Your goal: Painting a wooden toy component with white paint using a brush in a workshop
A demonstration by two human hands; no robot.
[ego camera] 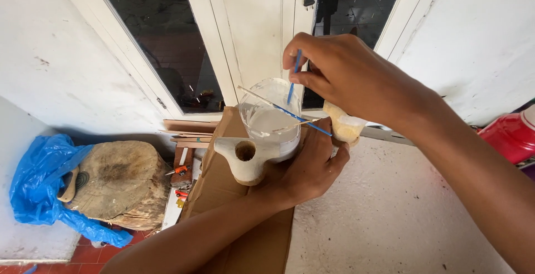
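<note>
The clear plastic cup [271, 119], part full of white liquid, sat clasped in the left hand [304, 168], raised above a cardboard sheet [223, 185] along with one pale wooden piece [245, 157] with a round hole. The right hand [340, 73] arched over it, fingers pinching one blue stick [293, 79]. One smaller cup [344, 126] of yellowish stuff sat beside.

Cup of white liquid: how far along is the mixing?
Done: white liquid sits in the clear cup. In hand: left hand holds the cup with a wooden piece; right hand holds a blue stick in the cup. Left: wooden piece looks uncoated.
</note>
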